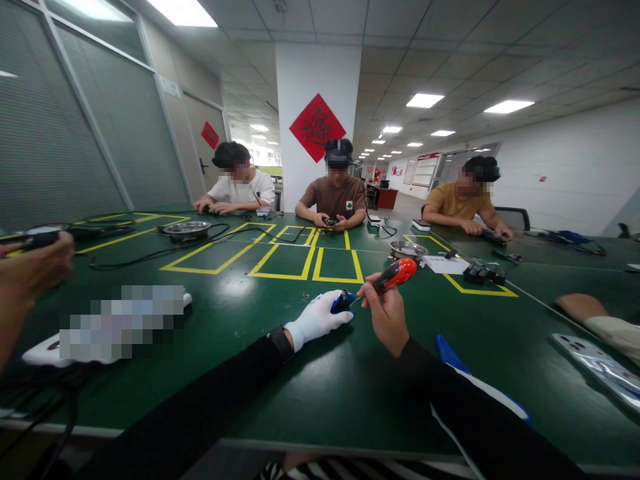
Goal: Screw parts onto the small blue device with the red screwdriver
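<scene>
My left hand (317,319), in a white glove with blue fingertips, is closed around a small black part (343,301) above the green table (280,393). What the part is, I cannot make out. My right hand (387,313) is bare and grips a screwdriver (395,275) with a red and black handle. The screwdriver's shaft points left and down, its tip at the black part. Fingers and glove hide where tip and part meet. Tiny metal bits (306,295) lie on the table just beyond my left hand.
A blue and white glove (480,380) lies right of my right arm, a phone (600,370) farther right. Steel bowls (186,230) and black blocks (484,273) stand farther back. Cables cross the yellow-taped table. Co-workers sit opposite; another person's hand (43,267) reaches in at left.
</scene>
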### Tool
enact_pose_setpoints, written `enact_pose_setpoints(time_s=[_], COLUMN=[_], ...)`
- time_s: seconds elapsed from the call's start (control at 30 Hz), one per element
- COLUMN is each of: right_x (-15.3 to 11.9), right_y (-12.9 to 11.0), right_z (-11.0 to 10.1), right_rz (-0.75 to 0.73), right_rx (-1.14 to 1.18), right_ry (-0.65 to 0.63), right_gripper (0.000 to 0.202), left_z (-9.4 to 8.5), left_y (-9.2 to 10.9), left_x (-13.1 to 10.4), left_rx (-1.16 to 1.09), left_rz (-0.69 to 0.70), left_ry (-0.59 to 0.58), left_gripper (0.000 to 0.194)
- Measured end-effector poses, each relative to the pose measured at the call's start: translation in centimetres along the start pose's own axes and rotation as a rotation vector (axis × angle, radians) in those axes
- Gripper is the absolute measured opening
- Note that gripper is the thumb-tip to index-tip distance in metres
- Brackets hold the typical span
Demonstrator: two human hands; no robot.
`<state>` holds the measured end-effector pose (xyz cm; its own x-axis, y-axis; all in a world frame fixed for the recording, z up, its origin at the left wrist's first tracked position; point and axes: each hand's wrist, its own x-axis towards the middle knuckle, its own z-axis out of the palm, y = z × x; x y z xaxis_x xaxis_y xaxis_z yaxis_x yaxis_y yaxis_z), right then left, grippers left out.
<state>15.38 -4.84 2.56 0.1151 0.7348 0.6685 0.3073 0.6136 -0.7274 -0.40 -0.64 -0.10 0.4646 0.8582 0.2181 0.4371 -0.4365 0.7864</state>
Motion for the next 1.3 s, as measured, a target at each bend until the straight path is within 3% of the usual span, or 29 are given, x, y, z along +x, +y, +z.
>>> enact_pose_setpoints(time_s=[0.3,0.63,0.83,0.93,1.0,1.13,1.3], right_x=[0.0,-0.1,0.6,0.8,0.7,0.2,0.1], right_y=[-0.3,-0.2,-0.9,-1.0,-1.0,-0.9,-0.7], right_z=[0.0,-0.1,-0.1,0.1,0.3,0.6,0.6], right_rz=[0.007,0.015,-0.146,-0.075,-0.021,-0.017,-0.041], right_rx=[0.024,0.013,0.012,0.228,0.324,0.369,0.302], right_ry=[-0.010,-0.011,0.080,-0.017,-0.089,-0.112,-0.088], right_gripper=[0.018,0.017,0.010,0.008,0.018,0.033,0.030], left_z=[0.0,-0.2,-0.1,-0.1,-0.1,-0.1,0.0], left_y=[0.0,0.2,-0.1,0.0,0.1,0.1,-0.2], left_x=[0.0,0.2,0.1,0.0,0.0,0.1,0.2], left_rx=[-0.013,0.063,0.048,0.063,0.076,0.092,0.097], left_rz=[-0.021,0.065,0.050,0.058,0.069,0.071,0.060], left_ry=[-0.033,0.017,0.023,0.028,0.029,0.036,0.027], left_gripper=[0.043,0.033,0.034,0.032,0.030,0.030,0.032])
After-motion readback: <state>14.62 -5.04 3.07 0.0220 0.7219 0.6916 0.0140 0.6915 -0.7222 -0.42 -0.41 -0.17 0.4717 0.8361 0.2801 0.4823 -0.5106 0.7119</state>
